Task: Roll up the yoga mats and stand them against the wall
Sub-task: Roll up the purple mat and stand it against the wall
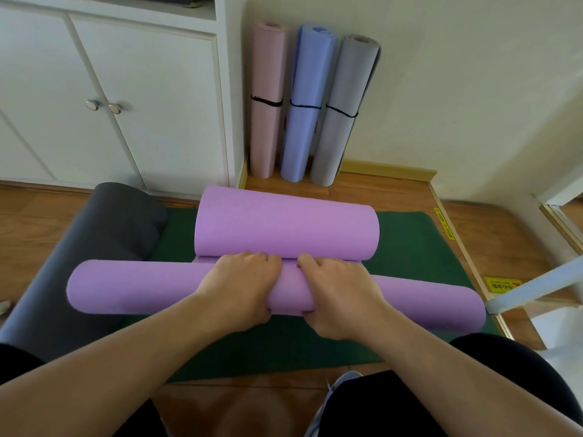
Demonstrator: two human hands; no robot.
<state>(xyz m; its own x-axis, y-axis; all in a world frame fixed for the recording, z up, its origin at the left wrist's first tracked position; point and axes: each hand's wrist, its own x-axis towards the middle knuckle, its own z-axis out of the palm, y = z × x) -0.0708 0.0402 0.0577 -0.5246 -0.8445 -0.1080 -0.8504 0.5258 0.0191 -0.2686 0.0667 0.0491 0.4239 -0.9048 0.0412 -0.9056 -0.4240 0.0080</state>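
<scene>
Lilac mat; green mat; charcoal mat; standing rolls pink, blue, grey.

Three rolled mats, pink, blue and grey, stand touching in the corner, filling the wall beside the white cabinet. Bare wall and wooden floor lie open to their right. A dark grey rolled mat blocks the left side.

White cabinet, cream wall, wooden floor
</scene>
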